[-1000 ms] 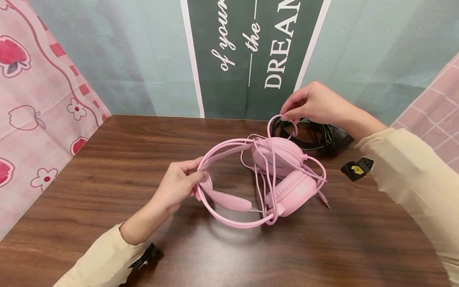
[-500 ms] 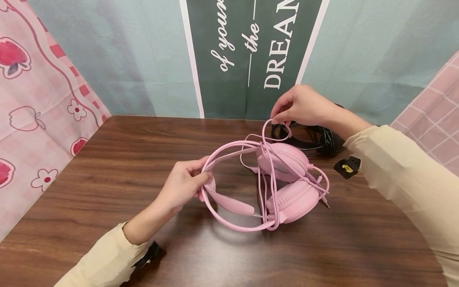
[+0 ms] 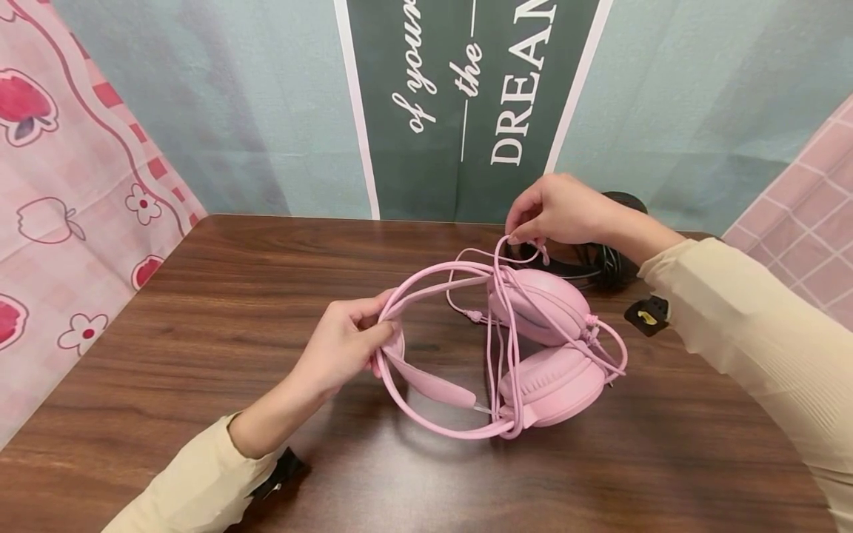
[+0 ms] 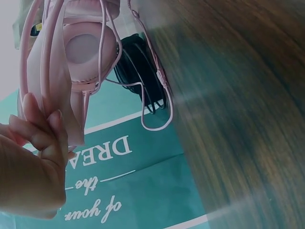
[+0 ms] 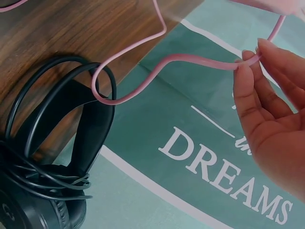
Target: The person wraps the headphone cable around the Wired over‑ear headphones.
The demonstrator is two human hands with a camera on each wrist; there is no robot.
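Observation:
Pink headphones [image 3: 553,396] are held over the table, their two ear cups to the right and the double headband to the left. My left hand [image 3: 343,337] grips the top of the headband between thumb and fingers; the left wrist view shows the headband [image 4: 46,62] rising out of that hand. With thumb and fingertips my right hand [image 3: 556,211] pinches the pink cable [image 5: 200,60] behind the ear cups. Loops of this cable pass around the headband ends near the cups. A thin slack stretch with a small connector [image 3: 474,316] hangs behind the headband.
Black headphones [image 5: 90,129] with their cable bundled lie at the back right of the wooden table [image 3: 220,318], partly hidden by my right arm. Behind the table hangs a cloth with a green lettered panel [image 3: 460,111]. A pink patterned curtain [image 3: 73,222] borders the left.
The pink headphones and my left hand have shifted slightly right. My right hand has moved left and down with the pinched cable, towards the ear cups.

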